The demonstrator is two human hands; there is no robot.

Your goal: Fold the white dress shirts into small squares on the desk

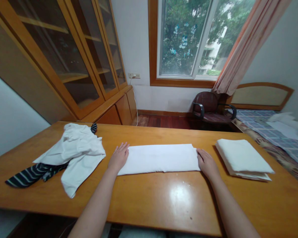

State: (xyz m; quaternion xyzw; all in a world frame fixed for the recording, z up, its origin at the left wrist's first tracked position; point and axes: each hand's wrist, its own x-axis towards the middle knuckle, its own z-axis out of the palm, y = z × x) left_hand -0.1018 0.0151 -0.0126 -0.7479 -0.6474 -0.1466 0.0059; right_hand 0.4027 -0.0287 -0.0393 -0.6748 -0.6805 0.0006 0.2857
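Observation:
A white cloth (160, 158), folded into a long flat strip, lies across the middle of the wooden table (149, 205). My left hand (119, 157) rests flat on the strip's left end, fingers stretched out. At the strip's right end my right hand (207, 163) lies palm down, its fingers partly on the edge of the cloth. Neither hand grips anything.
A crumpled white garment (76, 152) lies on a dark striped tie (33, 173) at the table's left. A stack of folded white cloths (242, 158) sits at the right. Behind are a glass-door cabinet (72, 56), a chair (211, 107), a window and a bed (283, 132).

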